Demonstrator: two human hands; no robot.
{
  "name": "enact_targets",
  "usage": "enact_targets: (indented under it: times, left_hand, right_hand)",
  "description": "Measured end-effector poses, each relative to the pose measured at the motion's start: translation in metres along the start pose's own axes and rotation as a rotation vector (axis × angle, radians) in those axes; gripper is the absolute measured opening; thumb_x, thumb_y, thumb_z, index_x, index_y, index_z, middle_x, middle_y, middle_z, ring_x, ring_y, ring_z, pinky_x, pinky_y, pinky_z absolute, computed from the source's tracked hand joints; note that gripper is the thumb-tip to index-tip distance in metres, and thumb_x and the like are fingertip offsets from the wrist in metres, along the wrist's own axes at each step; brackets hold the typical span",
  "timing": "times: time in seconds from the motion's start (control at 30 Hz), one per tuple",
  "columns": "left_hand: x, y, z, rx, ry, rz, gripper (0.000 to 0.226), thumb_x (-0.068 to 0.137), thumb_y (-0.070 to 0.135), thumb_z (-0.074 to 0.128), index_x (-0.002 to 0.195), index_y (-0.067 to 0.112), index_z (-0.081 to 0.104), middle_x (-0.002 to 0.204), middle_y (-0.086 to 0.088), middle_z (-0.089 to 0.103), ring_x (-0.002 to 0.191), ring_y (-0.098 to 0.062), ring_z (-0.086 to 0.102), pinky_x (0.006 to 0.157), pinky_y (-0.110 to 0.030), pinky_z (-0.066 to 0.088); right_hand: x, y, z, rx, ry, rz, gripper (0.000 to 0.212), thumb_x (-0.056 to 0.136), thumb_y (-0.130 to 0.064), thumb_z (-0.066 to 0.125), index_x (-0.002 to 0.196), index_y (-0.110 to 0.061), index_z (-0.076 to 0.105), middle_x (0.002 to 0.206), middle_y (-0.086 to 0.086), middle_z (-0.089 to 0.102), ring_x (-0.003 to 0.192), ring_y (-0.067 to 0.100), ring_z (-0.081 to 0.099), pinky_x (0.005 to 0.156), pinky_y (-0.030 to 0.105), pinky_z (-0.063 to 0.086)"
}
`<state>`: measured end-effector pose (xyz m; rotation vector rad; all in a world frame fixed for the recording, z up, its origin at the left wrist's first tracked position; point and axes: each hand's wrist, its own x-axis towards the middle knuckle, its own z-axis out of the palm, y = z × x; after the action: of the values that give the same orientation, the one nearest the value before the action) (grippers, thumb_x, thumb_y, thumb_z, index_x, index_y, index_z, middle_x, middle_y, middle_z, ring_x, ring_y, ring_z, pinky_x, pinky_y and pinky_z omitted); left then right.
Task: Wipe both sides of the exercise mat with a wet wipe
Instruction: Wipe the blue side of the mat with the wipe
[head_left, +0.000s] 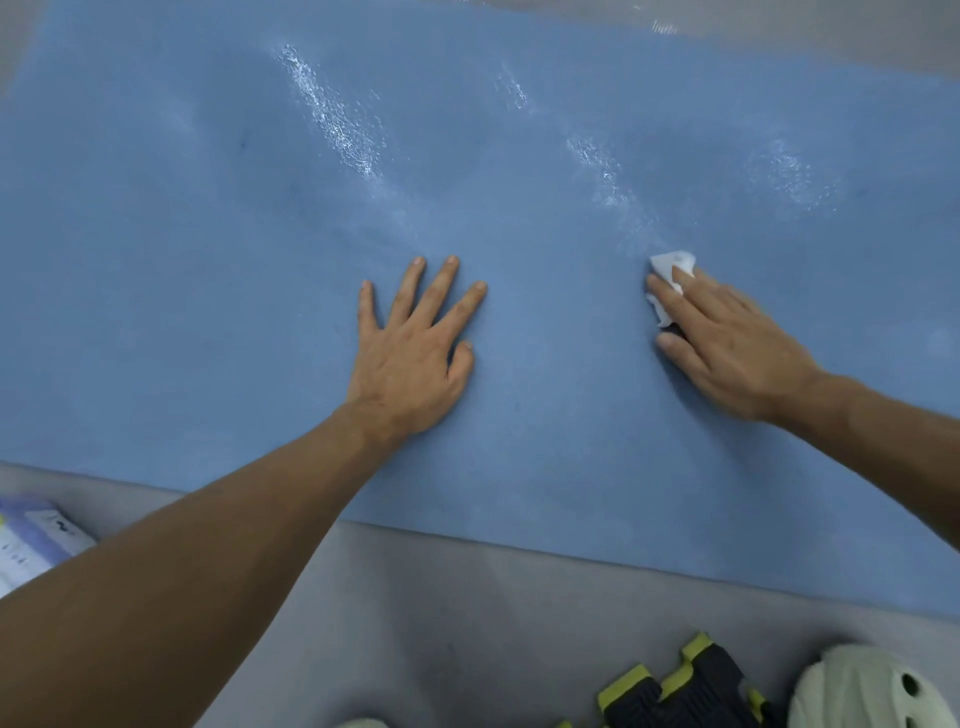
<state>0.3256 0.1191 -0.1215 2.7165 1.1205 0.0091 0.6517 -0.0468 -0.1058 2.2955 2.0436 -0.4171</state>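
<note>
The blue exercise mat lies flat on a grey floor and fills most of the view. Wet streaks shine on its far half. My left hand lies flat on the mat near the middle, fingers spread and straight. To its right, my right hand presses a crumpled white wet wipe onto the mat with straight fingers. Most of the wipe is hidden under the fingers; only its far end shows.
The grey floor runs along the mat's near edge. A pack of wipes lies at the lower left. Black and yellow foam pieces and a pale clog shoe sit at the lower right.
</note>
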Motion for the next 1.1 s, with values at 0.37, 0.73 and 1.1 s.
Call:
enact_targets:
  times: [0.37,0.73,1.1]
  left_hand:
    - [0.002,0.028,0.009,0.039,-0.007,0.093,0.065,0.102,0.06,0.028,0.163,0.038,0.021,0.173,0.008,0.006,0.16,-0.021,0.001,0.123,-0.067,0.002]
    - [0.009,0.024,0.004,0.032,-0.03,0.098,0.069,0.099,0.066,0.029,0.162,0.041,0.021,0.173,0.009,0.008,0.16,-0.02,0.005,0.123,-0.066,0.005]
    - [0.036,0.012,-0.001,0.043,-0.063,0.141,0.074,0.096,0.074,0.027,0.163,0.043,0.016,0.173,0.012,0.004,0.16,-0.016,0.001,0.125,-0.061,0.001]
  right_hand:
    - [-0.138,-0.053,0.016,-0.1,-0.209,-0.555,0.067,0.111,-0.046,0.03,0.167,-0.013,0.013,0.175,0.0,0.006,0.161,0.023,0.009,0.124,0.044,0.017]
    - [-0.085,0.022,0.01,-0.196,-0.08,-0.314,0.06,0.112,-0.046,0.023,0.166,-0.019,0.022,0.172,0.003,0.021,0.157,0.026,0.026,0.127,0.047,0.019]
    - [0.003,0.026,-0.003,0.099,0.025,0.157,0.079,0.104,-0.06,0.016,0.166,-0.011,0.013,0.174,0.009,0.005,0.161,0.026,0.0,0.129,0.046,0.012]
